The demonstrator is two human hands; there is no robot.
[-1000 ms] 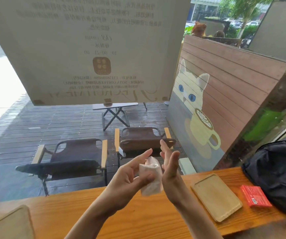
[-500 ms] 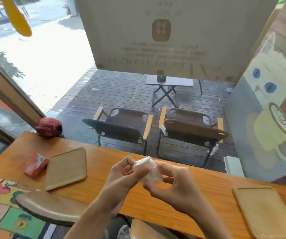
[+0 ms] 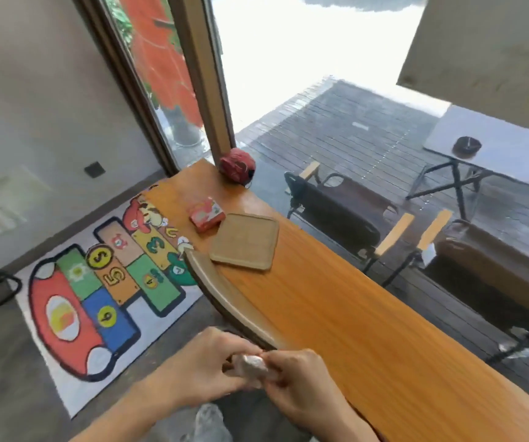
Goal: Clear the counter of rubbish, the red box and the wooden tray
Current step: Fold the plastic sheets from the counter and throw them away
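Both hands hold a crumpled white wad of rubbish (image 3: 252, 366) between them, just off the near edge of the wooden counter (image 3: 336, 314). My left hand (image 3: 202, 365) pinches it from the left and my right hand (image 3: 298, 381) from the right. Farther along the counter lies a square wooden tray (image 3: 245, 245). A red box (image 3: 206, 214) sits just beyond the tray, at its left corner.
A red round object (image 3: 237, 164) rests at the counter's far end by the window frame. A curved wooden chair back (image 3: 225, 298) lies against the counter's near edge. A colourful hopscotch rug (image 3: 103, 288) covers the floor at left. Chairs and a table stand outside the glass.
My view has swung left along the counter, away from the cat mural. The white wad has been squeezed smaller, and my hands have dropped to the counter's near edge.
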